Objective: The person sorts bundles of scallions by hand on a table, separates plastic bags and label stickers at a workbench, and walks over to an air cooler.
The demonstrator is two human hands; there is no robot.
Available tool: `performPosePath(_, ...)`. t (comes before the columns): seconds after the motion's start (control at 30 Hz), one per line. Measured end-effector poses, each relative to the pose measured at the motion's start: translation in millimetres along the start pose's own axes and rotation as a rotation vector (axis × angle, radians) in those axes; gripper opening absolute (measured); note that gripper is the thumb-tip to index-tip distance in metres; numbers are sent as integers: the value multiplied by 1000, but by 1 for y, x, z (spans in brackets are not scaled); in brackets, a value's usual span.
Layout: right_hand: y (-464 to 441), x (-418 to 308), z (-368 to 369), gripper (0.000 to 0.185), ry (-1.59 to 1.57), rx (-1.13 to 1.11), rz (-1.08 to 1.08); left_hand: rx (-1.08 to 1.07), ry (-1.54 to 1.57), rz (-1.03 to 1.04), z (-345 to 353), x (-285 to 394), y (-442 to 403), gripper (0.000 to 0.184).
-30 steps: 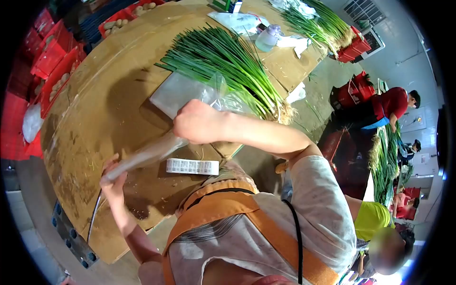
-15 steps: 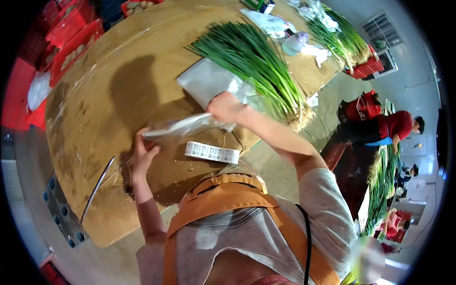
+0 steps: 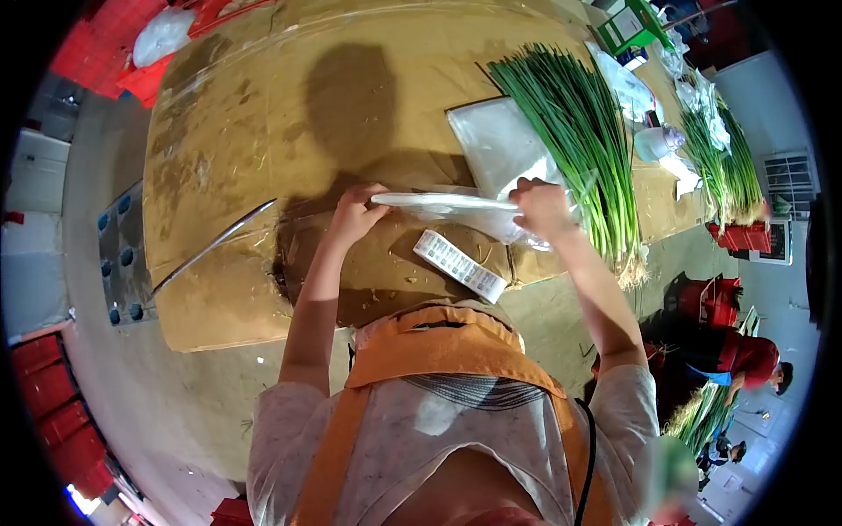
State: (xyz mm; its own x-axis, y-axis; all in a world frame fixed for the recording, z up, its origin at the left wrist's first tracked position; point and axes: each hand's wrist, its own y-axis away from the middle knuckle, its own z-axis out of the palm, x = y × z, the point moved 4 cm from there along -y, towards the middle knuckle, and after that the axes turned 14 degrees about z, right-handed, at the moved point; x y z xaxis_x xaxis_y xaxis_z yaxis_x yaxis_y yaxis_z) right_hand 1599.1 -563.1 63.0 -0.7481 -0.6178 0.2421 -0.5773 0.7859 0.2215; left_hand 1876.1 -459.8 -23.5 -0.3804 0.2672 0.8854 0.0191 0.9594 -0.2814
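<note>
A clear plastic bag point(image 3: 443, 202) is stretched between my two hands over the near side of the cardboard-covered table. My left hand point(image 3: 358, 210) pinches its left end, and my right hand point(image 3: 545, 209) has its fingers closed on the right end. Below the bag lies a strip of printed white labels point(image 3: 460, 266). A flat stack of clear plastic bags point(image 3: 504, 145) rests just beyond my right hand. Partly over that stack lies a big bunch of green onions point(image 3: 574, 145), roots toward me.
A thin metal rod point(image 3: 215, 245) sticks up at the table's left. To the far right are a spray bottle point(image 3: 656, 142), a green box point(image 3: 633, 26) and more green onions point(image 3: 741, 167). Red crates point(image 3: 706, 300) and a person in red point(image 3: 745, 359) are beyond the table.
My view has turned, so the table's contents appear shifted right. The bag is now held level between both hands, and my right hand has come down off the bag stack.
</note>
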Motion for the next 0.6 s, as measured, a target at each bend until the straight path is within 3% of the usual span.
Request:
performPosePath(0.13, -1, 24, 20, 20, -26, -139, 68, -31, 21, -43, 7, 8, -1, 16)
performPosePath(0.27, 10, 23, 15, 21, -120, 5, 8, -13, 151, -122, 23, -8, 2, 20)
performPosePath(0.37, 16, 27, -12, 20, -215, -14, 47, 97, 227, -130, 2, 18, -12, 23)
performPosePath(0.4, 18, 30, -18, 22, -304, 1, 33, 13, 259, -272, -5, 15, -16, 22)
performPosePath(0.43, 20, 34, -22, 29, -429, 0, -21, 19, 248, -149, -22, 43, -27, 20)
performPosePath(0.47, 19, 33, -25, 30, -527, -109, -17, -126, 41, -164, -40, 56, -35, 18)
performPosePath(0.5, 17, 31, -29, 31, -624, -212, -2, -104, 11, -92, -56, 75, -45, 18)
performPosePath(0.53, 15, 24, -24, 32, -948, -254, -171, -58, 159, -95, -61, 46, -45, 19)
performPosePath(0.57, 12, 16, -18, 34, -1017, -357, -164, -107, 26, -133, -76, 60, -54, 19)
performPosePath(0.6, 14, 10, -27, 35, -1004, -444, -149, -181, -190, -36, -88, 70, -62, 22)
